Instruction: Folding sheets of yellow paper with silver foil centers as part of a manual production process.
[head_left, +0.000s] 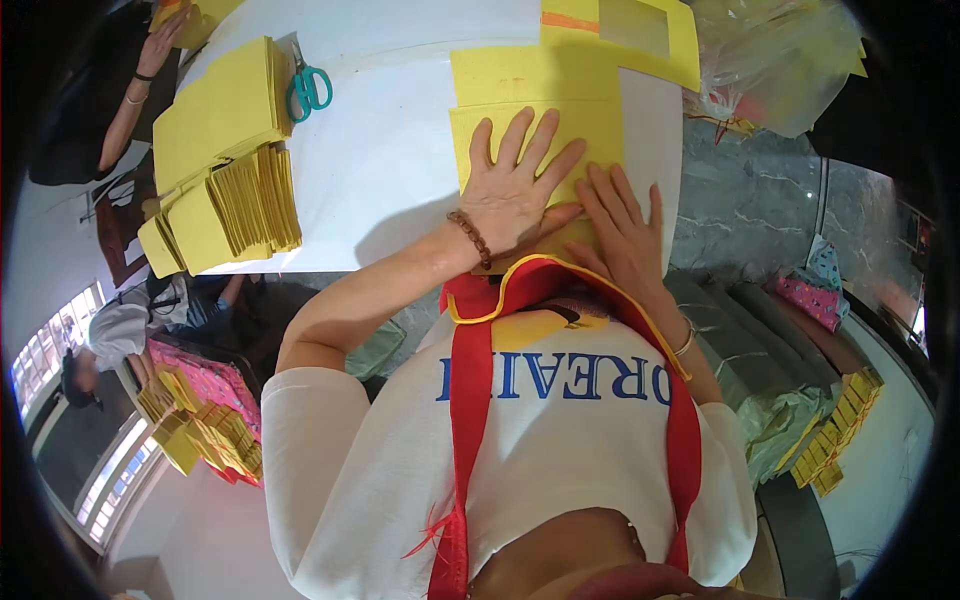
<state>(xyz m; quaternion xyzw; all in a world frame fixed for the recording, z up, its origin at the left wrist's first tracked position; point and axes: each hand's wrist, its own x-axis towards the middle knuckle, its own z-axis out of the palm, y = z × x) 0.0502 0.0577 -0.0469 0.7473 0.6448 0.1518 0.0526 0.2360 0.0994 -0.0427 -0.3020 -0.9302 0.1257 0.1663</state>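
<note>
Yellow paper (540, 85), folded or layered with a crease across it, lies at the near edge of the white table in front of me. Pressed flat on it is my left hand (505, 195), fingers spread, a brown bead bracelet at the wrist. Beside it on the right, my right hand (622, 220) rests with fingers stretched out, partly over the paper's right edge. Neither hand grips anything. Part of the paper is hidden under my palms and the red apron.
Left on the white table (390, 120) are a yellow paper stack (225, 105), a bundle of folded yellow pieces (245, 205) and teal-handled scissors (308, 90). A yellow sheet with a cut-out (685, 45) lies far right, near a clear plastic bag (770, 70). Another person's hand (160, 45) is far left.
</note>
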